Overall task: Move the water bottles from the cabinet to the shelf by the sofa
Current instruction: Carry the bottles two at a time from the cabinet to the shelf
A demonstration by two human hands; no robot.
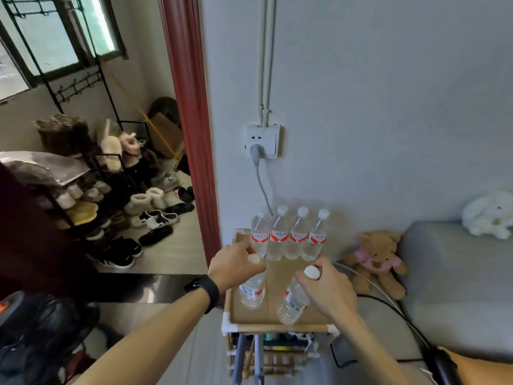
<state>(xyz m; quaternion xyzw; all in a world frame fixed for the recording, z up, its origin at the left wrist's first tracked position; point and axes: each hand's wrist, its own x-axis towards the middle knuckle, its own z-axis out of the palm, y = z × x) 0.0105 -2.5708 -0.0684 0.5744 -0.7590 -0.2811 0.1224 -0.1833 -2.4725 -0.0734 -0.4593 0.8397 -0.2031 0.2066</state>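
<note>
A small bamboo shelf (277,327) with a cardboard top stands against the wall beside the grey sofa (455,287). Several clear water bottles (288,237) with white caps and red labels stand in a row at its back. My left hand (236,266) grips the neck of an upright bottle (251,291) at the shelf's left side. My right hand (327,287) grips the neck of another bottle (293,302), which tilts over the shelf's front right.
A wall socket (263,140) with a grey cable hangs above the shelf. A brown teddy bear (377,259) sits right of it, a white plush (488,215) on the sofa. A red door frame (191,120) and shoe rack (83,204) lie left. A black fan (41,329) stands low left.
</note>
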